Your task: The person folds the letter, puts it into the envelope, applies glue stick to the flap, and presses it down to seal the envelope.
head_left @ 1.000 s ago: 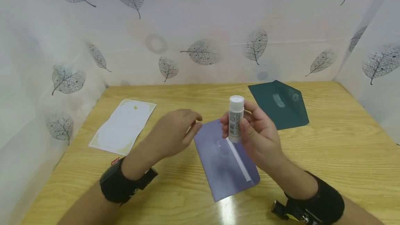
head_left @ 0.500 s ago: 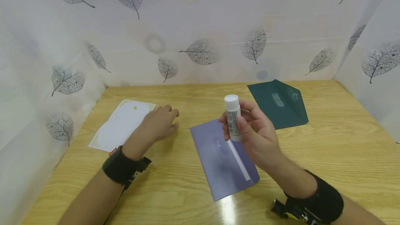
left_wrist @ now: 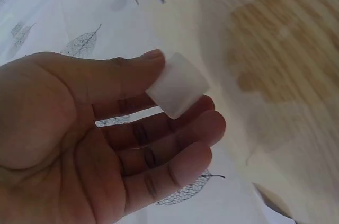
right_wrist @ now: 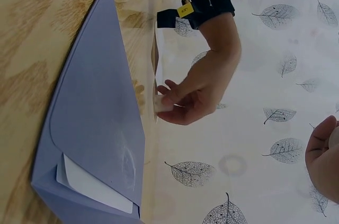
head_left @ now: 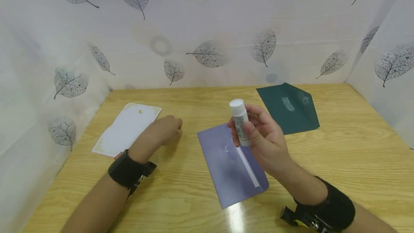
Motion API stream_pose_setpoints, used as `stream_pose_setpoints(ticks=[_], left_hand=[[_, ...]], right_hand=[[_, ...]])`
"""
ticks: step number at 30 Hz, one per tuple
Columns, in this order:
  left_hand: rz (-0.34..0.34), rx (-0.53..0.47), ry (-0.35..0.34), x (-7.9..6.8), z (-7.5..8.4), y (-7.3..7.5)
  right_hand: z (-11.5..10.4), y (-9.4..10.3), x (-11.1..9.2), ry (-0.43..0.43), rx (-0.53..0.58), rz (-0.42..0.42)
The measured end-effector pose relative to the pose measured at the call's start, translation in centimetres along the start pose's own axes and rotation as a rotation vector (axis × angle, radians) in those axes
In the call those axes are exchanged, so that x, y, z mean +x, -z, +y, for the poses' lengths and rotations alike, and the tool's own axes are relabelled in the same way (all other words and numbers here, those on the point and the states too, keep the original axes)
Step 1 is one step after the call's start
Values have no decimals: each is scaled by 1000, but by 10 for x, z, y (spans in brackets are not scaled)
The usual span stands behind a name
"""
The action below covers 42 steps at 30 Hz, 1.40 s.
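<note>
Between thumb and fingers, my left hand (head_left: 165,131) pinches a small whitish cap (left_wrist: 178,86), best seen in the left wrist view. It is low beside the right edge of a white sheet with gold corner trim (head_left: 124,128), partly covering it in the head view. My right hand (head_left: 269,141) grips a white glue stick (head_left: 240,127), wide white end up and tilted slightly left. Beneath it lies a purple envelope (head_left: 223,175), with a white strip (head_left: 247,168) along its flap and a shiny smear on its surface. The right hand's far fingers are partly hidden.
A dark green envelope (head_left: 288,110) with pale glue marks lies at the back right of the wooden table (head_left: 181,197). A leaf-patterned curtain (head_left: 207,17) hangs behind the table and at both sides.
My left hand has moved left, away from the purple envelope and glue stick, to beside the white sheet. The glue stick has shifted slightly left and tilted; the envelopes stay put.
</note>
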<state>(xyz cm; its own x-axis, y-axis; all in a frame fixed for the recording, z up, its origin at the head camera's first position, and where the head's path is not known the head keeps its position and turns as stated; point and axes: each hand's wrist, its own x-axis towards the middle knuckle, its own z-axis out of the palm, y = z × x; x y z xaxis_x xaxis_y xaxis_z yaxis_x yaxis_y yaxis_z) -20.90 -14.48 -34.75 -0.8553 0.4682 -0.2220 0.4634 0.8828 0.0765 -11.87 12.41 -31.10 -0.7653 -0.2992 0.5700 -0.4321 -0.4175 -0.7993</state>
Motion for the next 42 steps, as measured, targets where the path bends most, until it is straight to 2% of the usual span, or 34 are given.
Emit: stream_pose_setpoints(ticks=[6,11,14,18,23,26,30,33,39,42], left_hand=[[109,8,-39,-3,6,7],[240,-75,-84,-8,16,14],[346,-128,-130,-11,21,18],[497,-228,-210,-15,32,24],[666,-447,-348,-26,47,34],[698,-590,-429,-33,55,39],[692,-784,-521,-42,64,43],[693,-889,-573,-46,69,45],[726,-973,-625,-52,75,48],[738,-998,-653,-52,78,48]], right_hand=[[0,0,0,-5,0,10],[0,0,-1,-8,-3,27],[1,0,-1,-6,-7,32],[1,-1,-2,-8,-20,35],[0,-2,-2,-18,-26,33],[0,-3,-3,-26,-14,28],[0,-3,-3,-11,19,10],[1,-3,-3,10,31,0],[3,-2,-4,20,6,-11],[3,-2,-4,-3,-13,-16]])
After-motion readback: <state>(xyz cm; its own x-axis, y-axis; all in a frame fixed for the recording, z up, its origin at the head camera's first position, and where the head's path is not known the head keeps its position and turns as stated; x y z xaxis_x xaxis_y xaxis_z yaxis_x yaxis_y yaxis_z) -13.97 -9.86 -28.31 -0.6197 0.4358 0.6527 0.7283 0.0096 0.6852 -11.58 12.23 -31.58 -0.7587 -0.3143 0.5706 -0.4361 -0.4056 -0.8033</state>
